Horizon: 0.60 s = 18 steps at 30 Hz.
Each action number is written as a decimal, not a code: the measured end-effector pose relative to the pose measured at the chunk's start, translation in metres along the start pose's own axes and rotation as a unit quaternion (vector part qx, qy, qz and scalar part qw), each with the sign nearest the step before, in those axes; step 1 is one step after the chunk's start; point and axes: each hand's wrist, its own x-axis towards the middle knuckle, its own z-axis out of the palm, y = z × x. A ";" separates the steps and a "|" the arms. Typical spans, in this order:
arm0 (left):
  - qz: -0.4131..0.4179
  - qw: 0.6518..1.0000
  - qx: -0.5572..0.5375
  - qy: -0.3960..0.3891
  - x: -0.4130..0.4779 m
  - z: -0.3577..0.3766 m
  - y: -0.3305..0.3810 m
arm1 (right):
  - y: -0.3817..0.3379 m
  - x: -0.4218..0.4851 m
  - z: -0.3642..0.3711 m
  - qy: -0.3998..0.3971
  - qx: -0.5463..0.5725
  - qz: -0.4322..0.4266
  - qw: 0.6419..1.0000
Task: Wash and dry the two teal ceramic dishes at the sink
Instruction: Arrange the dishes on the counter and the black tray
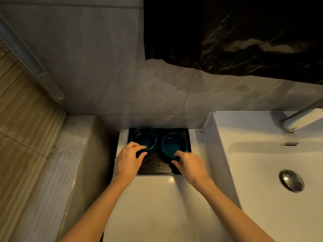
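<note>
Item 1 — left teal dish: round, glazed, seated in the far-left corner of a black tray. The left hand sits at its 6 o'clock edge, fingertips curled over the near rim and thumb lower against the outer wall; a partial pinch on the rim, dish not lifted as far as can be judged

Item 2 — right teal dish: same pattern, just beside the first at its 3 o'clock, the two rims close or touching; which, cannot be told in this light. The right hand meets it at roughly 5 o'clock, fingers hooked on the near rim, thumb tucked under and largely hidden, so the firmness of the hold cannot be told

Item 3 — black tray: rectangular, long axis running 12 to 6, resting on the white tabletop against the tiled wall

Item 4 — sink basin: white, at 3 o'clock of the tray, with drain stopper near its middle and faucet spout at its far edge

Governing relation — both dishes lie dead ahead at 12 o'clock of the hands, one per hand, while the basin lies wholly to 3 o'clock. The right-hand dish is the nearer to the water; the left-hand dish has the longer carry, likely across the tray

Stage, as judged: pick-up only; washing not yet begun
</note>
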 end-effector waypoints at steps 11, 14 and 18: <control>0.013 1.000 0.010 0.000 0.008 0.001 -0.004 | -0.001 0.024 -0.001 0.052 0.019 0.001 0.998; 0.013 1.000 0.016 0.002 0.008 0.002 -0.004 | -0.003 0.025 0.000 0.046 0.016 0.012 0.999; -0.006 0.999 0.032 0.009 0.007 0.000 0.004 | -0.005 0.024 -0.003 0.032 0.021 0.026 0.999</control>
